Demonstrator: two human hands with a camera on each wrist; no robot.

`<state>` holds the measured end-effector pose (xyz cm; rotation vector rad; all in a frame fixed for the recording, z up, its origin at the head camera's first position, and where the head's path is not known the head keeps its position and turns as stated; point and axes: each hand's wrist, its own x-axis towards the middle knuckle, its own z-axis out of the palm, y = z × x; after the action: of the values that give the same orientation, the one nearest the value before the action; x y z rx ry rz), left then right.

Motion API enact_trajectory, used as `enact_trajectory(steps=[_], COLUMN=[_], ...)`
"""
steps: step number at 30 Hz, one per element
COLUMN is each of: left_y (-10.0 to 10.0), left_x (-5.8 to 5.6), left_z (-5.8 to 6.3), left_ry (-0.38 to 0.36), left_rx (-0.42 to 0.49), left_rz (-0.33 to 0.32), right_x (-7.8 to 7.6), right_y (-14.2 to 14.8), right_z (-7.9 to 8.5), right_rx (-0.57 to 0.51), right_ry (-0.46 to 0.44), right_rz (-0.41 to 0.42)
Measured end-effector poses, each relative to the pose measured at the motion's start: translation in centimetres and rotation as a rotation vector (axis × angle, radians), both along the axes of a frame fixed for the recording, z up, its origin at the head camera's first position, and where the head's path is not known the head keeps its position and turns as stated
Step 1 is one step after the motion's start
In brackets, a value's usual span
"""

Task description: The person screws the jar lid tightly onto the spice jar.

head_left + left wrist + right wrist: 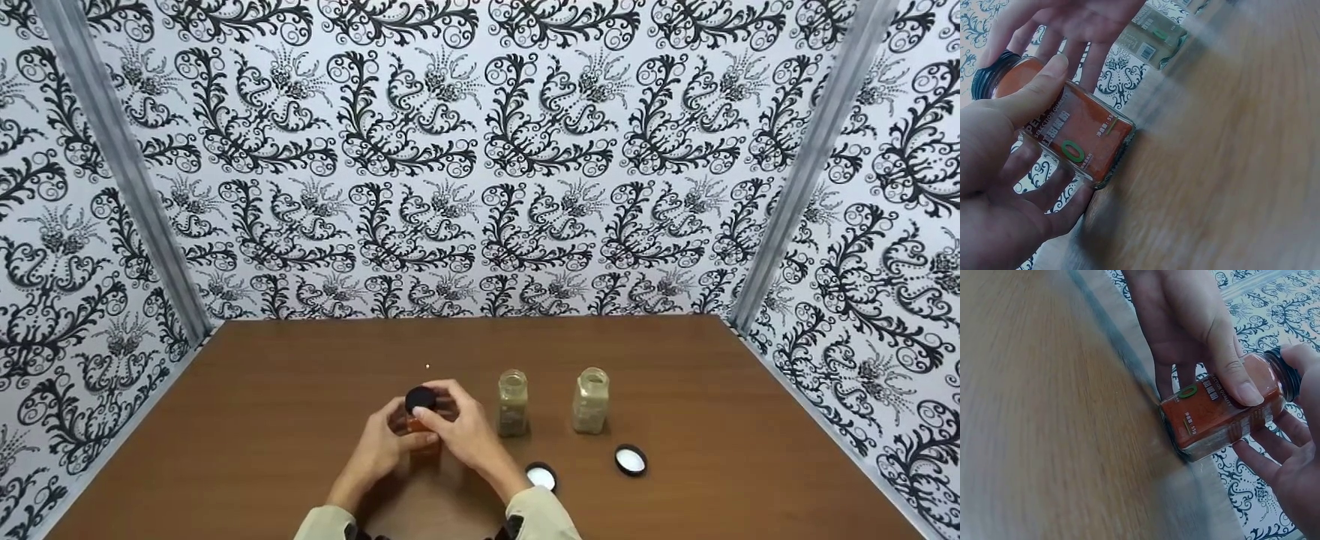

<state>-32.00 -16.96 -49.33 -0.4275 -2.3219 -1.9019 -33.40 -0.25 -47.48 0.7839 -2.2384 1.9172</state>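
While the red-powder jar was between the 2 hands, the left hand gripped its glass body, thumb across the front, and the right hand held the black cap, thumb against it. Whether the base rested on the table could not be told. The step appeared to be working the cap. Good execution called for a firm left grip, an upright body, and rotation by the right hand alone, without tipping. Rightward of the right hand, 2 uncapped jars and 2 loose caps required clearance from the right sleeve.
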Motion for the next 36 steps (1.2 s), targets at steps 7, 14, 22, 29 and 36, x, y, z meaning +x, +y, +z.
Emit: enact_trajectory(steps=[7,14,22,29,36], left_y=[-0.07,0.00,-0.07,-0.03,0.12], left_x=[0.04,0.00,-0.03,-0.06,-0.03], left_z=[-0.22,-0.22,-0.09,-0.02,-0.03], left_ry=[0.002,-0.001,-0.008,-0.005,-0.016], left_rx=[-0.014,-0.010,-0.006,-0.010,0.005], left_rz=[0.016,0.021,0.003,0.006,0.015], right_x=[0.30,0.43,0.37,0.30,0.26], right_y=[-0.01,0.09,-0.02,0.16,0.17], right_z=[0.08,0.10,0.18,0.19,0.23], right_rx=[0.022,0.025,-0.009,0.061,0.057], right_ry=[-0.015,-0.005,-0.007,0.025,0.022], right_rz=[-0.003,-0.001,0.008,-0.025,-0.036])
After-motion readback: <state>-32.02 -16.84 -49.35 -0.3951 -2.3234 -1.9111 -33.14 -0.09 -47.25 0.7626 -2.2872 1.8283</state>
